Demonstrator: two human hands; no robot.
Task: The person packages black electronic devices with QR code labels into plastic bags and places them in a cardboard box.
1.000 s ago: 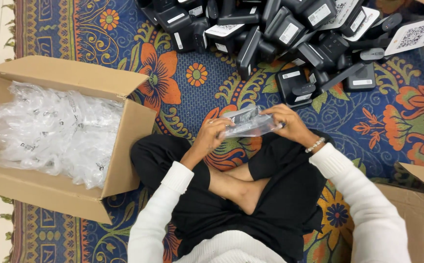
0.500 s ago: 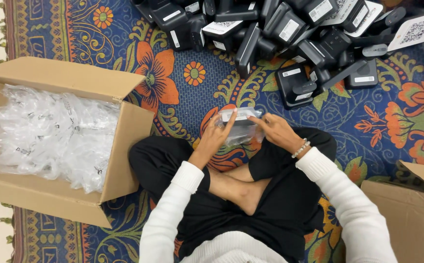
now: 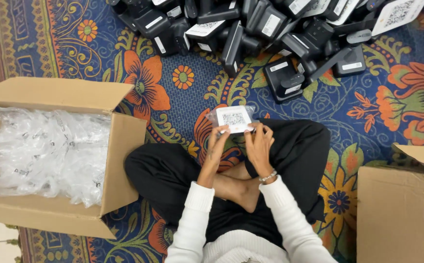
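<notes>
Two brown cardboard boxes flank you: the open one on your left [image 3: 51,160] heaped with clear plastic bags [image 3: 41,151], too many to count, and a second [image 3: 397,209] at your right knee.

One heap of black plastic devices with white labels [image 3: 270,34] lies ahead on the floral carpet [image 3: 183,97], count unclear.

Changed: the small black device in its clear bag [image 3: 233,119] has turned its white label up. Left hand [image 3: 217,148] and right hand [image 3: 259,146] both pinch its near edge above your crossed legs; bagging looks nearly done.
</notes>
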